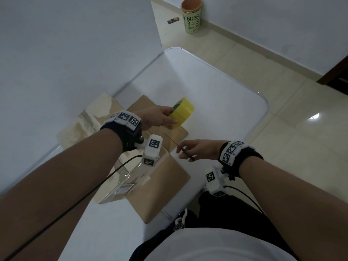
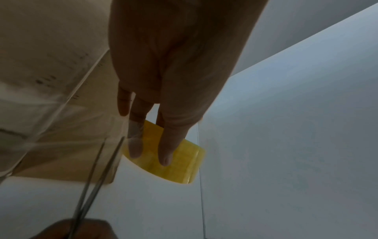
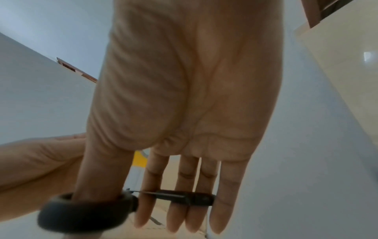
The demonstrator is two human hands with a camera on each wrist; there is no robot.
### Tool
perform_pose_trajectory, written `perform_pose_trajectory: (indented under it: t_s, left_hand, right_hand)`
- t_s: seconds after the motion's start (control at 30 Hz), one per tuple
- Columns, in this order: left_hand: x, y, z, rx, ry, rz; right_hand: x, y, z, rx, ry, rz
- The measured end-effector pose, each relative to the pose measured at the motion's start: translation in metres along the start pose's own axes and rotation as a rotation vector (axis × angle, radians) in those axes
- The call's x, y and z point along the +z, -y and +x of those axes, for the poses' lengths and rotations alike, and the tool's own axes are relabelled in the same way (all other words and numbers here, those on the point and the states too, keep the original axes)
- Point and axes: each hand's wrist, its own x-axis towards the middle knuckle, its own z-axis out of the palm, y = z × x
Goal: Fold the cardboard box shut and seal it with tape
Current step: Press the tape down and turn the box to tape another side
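1. The left hand (image 1: 156,117) grips the yellow tape roll (image 1: 183,112), with fingers laid over its outer band and the thumb on the near side, as the left wrist view shows. The roll is raised above the far flap of the cardboard box (image 1: 156,183).
2. The right hand (image 1: 197,149) holds a pair of scissors (image 1: 179,147): the thumb sits through one dark ring and the fingers curl around the other handle. The thin blades point towards the left hand and stand slightly parted in the left wrist view.
3. A clear strip of tape (image 2: 67,122) seems to run from the roll back to the box, passing just ahead of the blades.
4. I judge the step in hand to be cutting the tape. To do it well, the left hand should keep the strip taut and the blades should cross it squarely, close to the roll, so the end lies flat.
5. Beyond both hands, the box rests on the white tabletop (image 1: 216,95), with its flaps looking spread rather than neatly shut.
6. Further out, a green cup (image 1: 192,16) stands on the floor by the wall.
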Motion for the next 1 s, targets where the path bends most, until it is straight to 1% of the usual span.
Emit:
perform_pose_trajectory:
  t_s: [0.13, 0.3, 0.5, 0.63, 0.73, 0.8, 0.87, 0.93, 1.0]
  left_hand:
    - [0.002, -0.002, -0.001, 0.023, -0.008, -0.016]
    - [0.000, -0.002, -0.002, 0.026, -0.015, -0.014]
    - [0.002, 0.000, -0.004, 0.027, -0.022, -0.031]
    - [0.001, -0.001, -0.002, 0.014, -0.036, -0.064]
    - [0.001, -0.005, 0.000, 0.052, -0.099, -0.114]
    - [-0.001, -0.008, 0.001, 0.084, -0.157, -0.157]
    - [-0.006, -0.010, 0.001, 0.110, -0.198, -0.203]
    - [-0.013, -0.009, 0.000, 0.119, -0.210, -0.213]
    - [-0.020, -0.008, -0.005, 0.110, -0.202, -0.180]
  right_hand:
    - [0.001, 0.008, 0.005, -0.043, -0.039, 0.007]
    - [0.004, 0.008, 0.008, -0.045, -0.176, -0.153]
    - [-0.002, 0.010, 0.005, -0.064, -0.207, -0.250]
    - [-0.005, 0.012, 0.005, -0.045, -0.234, -0.261]
    - [-0.010, 0.009, 0.006, 0.007, -0.225, -0.272]
    - [-0.016, 0.003, 0.008, 0.073, -0.231, -0.280]
    - [-0.027, -0.004, 0.012, 0.140, -0.327, -0.254]
    - [-0.039, -0.011, 0.018, 0.174, -0.489, -0.257]
    - [-0.046, -0.010, 0.025, 0.215, -0.622, -0.377]
